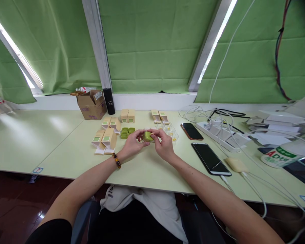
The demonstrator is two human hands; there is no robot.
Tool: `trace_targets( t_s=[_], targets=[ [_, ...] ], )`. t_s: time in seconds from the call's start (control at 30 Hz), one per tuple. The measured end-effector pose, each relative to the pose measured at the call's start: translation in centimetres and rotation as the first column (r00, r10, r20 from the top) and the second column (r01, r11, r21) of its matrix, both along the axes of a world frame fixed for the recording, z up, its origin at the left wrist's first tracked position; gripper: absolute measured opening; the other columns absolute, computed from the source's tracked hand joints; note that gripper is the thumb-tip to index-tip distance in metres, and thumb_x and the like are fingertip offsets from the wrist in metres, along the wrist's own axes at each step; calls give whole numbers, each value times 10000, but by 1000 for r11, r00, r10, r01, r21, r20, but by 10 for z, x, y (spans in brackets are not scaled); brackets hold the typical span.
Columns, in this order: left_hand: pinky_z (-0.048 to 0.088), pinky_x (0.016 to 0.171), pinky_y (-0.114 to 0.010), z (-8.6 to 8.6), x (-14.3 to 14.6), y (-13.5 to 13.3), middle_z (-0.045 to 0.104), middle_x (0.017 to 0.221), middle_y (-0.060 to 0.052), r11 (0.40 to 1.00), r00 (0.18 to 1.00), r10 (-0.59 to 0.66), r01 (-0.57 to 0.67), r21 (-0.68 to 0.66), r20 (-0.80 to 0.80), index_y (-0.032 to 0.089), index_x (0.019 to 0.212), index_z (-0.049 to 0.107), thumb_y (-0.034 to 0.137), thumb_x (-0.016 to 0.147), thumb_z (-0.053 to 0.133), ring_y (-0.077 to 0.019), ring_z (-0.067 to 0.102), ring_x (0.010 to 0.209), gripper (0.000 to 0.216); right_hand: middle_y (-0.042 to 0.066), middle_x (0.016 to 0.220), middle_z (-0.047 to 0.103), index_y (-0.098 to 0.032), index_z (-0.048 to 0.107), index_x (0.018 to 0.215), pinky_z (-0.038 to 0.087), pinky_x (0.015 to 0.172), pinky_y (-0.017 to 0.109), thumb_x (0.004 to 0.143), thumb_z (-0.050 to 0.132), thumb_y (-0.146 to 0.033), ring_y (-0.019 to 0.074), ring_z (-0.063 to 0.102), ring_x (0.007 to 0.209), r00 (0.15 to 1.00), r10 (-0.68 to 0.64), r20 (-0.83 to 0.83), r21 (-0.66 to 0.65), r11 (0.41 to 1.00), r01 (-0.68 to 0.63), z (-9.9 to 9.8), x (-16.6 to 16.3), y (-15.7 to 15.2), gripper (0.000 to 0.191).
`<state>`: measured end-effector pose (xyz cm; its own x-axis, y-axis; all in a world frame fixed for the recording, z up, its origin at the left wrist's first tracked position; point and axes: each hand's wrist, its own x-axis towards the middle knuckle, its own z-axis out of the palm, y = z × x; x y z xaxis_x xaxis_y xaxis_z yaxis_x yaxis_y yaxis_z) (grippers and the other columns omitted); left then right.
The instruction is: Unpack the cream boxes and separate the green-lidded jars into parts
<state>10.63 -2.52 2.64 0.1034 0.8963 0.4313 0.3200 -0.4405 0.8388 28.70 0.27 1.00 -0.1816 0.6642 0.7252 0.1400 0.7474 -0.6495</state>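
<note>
Both hands meet over the table around a small rounded green container (147, 136). My left hand (135, 142) grips it from the left, and a bead bracelet (117, 161) circles that wrist. On the other side, my right hand (163, 145) pinches it near the front with thumb and fingers. The fingers cover part of it, so I cannot tell whether it has a lid. Several square green containers (124, 135) stand grouped just left of my left hand. Behind my right hand lie several clear plastic pieces (174, 135) with yellow spots.
Small cream boxes (109, 140) stand at left, with more cream boxes (127, 116) behind. A carton (91, 108) and black bottle (108, 101) are at the back. Rightward lie two phones (210, 159), (191, 131), a power strip (218, 135), cables and a plastic bottle (282, 154).
</note>
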Motion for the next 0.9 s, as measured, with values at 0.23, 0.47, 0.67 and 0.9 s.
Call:
trace_targets(
  t_s=[0.23, 0.47, 0.67, 0.9],
  targets=[
    [439, 717, -303, 1, 1, -1, 711, 952, -44, 1000, 1000, 21, -21, 7, -20, 178, 1133, 717, 279, 728, 877, -158, 549, 776, 447, 103, 1179, 784, -262, 556, 980, 596, 913, 456, 1056, 539, -453, 253, 753, 1062, 1000, 14, 16, -37, 999, -14, -2, 0, 1, 207],
    [447, 754, -314, -4, -2, 2, 681, 926, -35, 999, 998, 27, -28, -16, -55, 165, 1160, 722, 264, 718, 886, -167, 550, 806, 482, 90, 1090, 786, -267, 547, 1001, 581, 813, 416, 1047, 532, -530, 252, 749, 937, 999, -29, -15, -85, 996, 28, -6, 4, 7, 268],
    [471, 826, -330, -12, -4, 7, 676, 931, -27, 1000, 1000, -16, 16, 6, -3, 182, 1184, 716, 228, 710, 891, -172, 578, 840, 508, 55, 967, 758, -261, 550, 960, 588, 775, 375, 988, 592, -638, 217, 713, 853, 983, -33, -181, -193, 981, -3, -3, 5, 14, 381],
    [504, 910, -355, -10, -1, 5, 714, 1120, -83, 996, 993, -76, 80, -33, 87, 173, 1155, 667, 131, 678, 864, -192, 644, 955, 517, -5, 886, 728, -260, 533, 910, 647, 742, 398, 820, 798, -653, 192, 728, 765, 835, 55, -548, -361, 884, -296, 5, 10, 27, 482]
  ],
)
